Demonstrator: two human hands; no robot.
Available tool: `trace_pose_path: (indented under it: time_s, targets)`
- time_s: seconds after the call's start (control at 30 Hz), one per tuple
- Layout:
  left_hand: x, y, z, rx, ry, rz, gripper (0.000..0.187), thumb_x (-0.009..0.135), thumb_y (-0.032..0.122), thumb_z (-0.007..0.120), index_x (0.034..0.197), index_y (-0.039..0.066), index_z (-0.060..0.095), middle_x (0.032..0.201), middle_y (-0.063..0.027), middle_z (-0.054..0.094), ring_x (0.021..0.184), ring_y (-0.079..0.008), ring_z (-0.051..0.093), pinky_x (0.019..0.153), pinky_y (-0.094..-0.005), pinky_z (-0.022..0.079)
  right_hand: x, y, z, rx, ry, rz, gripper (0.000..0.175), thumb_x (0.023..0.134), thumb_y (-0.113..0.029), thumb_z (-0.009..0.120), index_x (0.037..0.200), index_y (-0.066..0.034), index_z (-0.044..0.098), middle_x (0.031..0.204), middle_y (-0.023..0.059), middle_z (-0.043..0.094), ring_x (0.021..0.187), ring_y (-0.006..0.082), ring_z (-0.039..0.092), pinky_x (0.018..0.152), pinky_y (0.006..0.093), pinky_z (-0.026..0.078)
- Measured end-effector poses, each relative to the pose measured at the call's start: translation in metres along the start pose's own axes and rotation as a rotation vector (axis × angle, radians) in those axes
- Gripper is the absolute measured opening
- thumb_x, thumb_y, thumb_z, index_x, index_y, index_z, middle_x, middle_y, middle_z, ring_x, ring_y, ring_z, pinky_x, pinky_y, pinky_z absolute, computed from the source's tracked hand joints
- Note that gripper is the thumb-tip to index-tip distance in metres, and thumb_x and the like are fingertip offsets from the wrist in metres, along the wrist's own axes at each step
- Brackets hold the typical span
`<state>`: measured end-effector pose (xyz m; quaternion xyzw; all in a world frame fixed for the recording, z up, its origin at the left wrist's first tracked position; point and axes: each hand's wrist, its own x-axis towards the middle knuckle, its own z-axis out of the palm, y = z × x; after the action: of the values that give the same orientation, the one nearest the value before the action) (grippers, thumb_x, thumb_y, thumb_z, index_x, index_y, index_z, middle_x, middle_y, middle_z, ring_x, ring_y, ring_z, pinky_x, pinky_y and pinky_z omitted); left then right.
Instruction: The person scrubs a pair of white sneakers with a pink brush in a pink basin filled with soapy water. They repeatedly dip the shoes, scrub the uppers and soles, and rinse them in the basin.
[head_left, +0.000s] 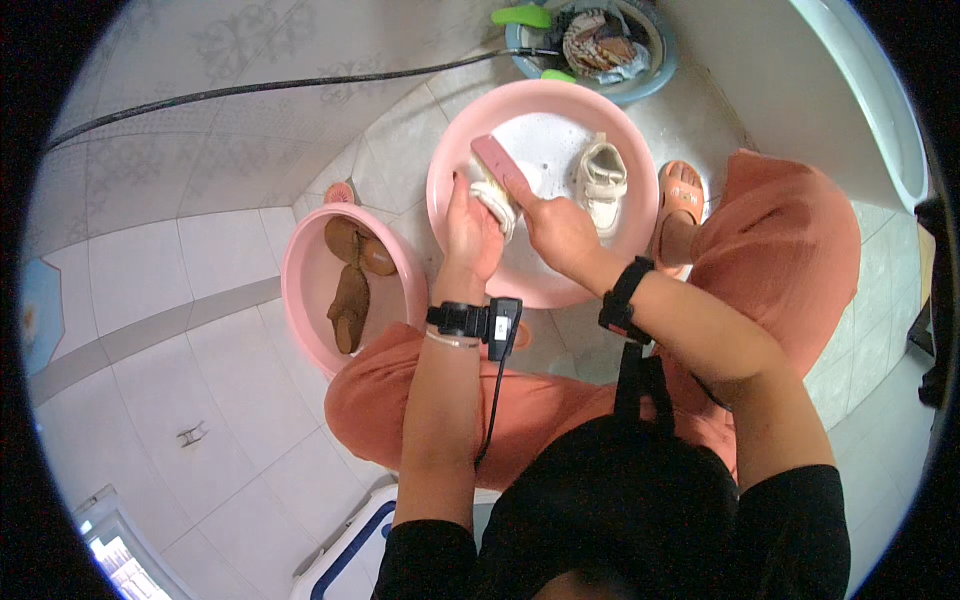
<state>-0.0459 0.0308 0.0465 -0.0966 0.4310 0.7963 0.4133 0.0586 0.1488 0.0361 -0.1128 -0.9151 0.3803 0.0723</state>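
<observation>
Over a pink plastic basin (637, 157) with soapy water, my left hand (474, 236) holds a small white shoe (495, 210), partly hidden by the fingers and a brush. My right hand (561, 231) grips the scrubbing brush (496, 159), pink-backed with pale bristles; the bristles face the shoe and appear to touch it. A second small white shoe (602, 187) with straps lies at the basin's right side, its opening towards the far rim.
Left of it, another pink basin (296, 289) holds brown footwear (349, 300). Beyond, a blue basin (667, 64) contains wet cloths (606, 46), with a green slipper (523, 16) by its rim. A black hose (300, 81) runs along the tiled wall. A light tub (874, 90) stands at right.
</observation>
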Motion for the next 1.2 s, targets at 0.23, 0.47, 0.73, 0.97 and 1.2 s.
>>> trace_pose_path:
  time_s: [0.23,0.47,0.73,0.97,1.2]
  targets:
    - [-0.002,-0.003,0.0,0.105,0.196,0.181,0.056,0.104,0.043,0.037,0.14,0.0,0.038,0.137,-0.012,0.05,0.124,-0.0261,0.05,0.105,-0.0415,0.04,0.003,0.0,-0.004,0.004,-0.154,-0.016,0.06,0.085,-0.007,0.049,0.142,-0.0225,0.041,0.072,0.0214,0.065,0.064,0.0398,0.065,0.055,0.0526,0.05]
    - [0.0,-0.002,-0.005,0.055,0.15,0.06,0.031,0.098,0.02,0.045,0.123,0.002,0.052,0.12,-0.0093,0.058,0.107,-0.0218,0.058,0.09,-0.034,0.046,0.041,0.011,-0.011,0.553,0.083,0.116,0.035,0.086,-0.019,0.062,0.117,-0.0026,0.061,0.079,0.0255,0.064,0.075,0.0414,0.066,0.07,0.0457,0.053]
    - [-0.022,-0.01,0.029,0.593,-0.045,0.069,0.022,0.088,0.007,0.047,0.106,-0.001,0.057,0.102,-0.0022,0.056,0.093,-0.0115,0.049,0.087,-0.0289,0.038,0.051,0.013,-0.018,0.733,-0.146,0.194,0.029,0.083,-0.022,0.069,0.097,0.0044,0.068,0.083,0.0133,0.067,0.066,0.02,0.063,0.057,0.0362,0.05]
    - [-0.014,-0.006,0.012,0.435,0.049,0.057,0.019,0.087,0.006,0.048,0.102,0.002,0.058,0.098,-0.0025,0.056,0.091,-0.0132,0.052,0.086,-0.0309,0.041,0.056,0.015,-0.014,0.888,-0.251,0.229,0.026,0.086,-0.021,0.067,0.098,0.0016,0.065,0.07,0.005,0.061,0.042,0.012,0.051,0.03,0.0304,0.036]
    - [-0.01,-0.01,0.002,0.417,0.033,0.043,0.012,0.085,0.005,0.048,0.094,0.004,0.056,0.094,-0.0022,0.055,0.087,-0.0126,0.052,0.081,-0.0292,0.043,0.064,0.023,-0.026,0.779,-0.34,0.06,0.021,0.089,-0.018,0.06,0.093,0.0027,0.063,0.066,0.0088,0.059,0.059,0.0184,0.057,0.056,0.0343,0.048]
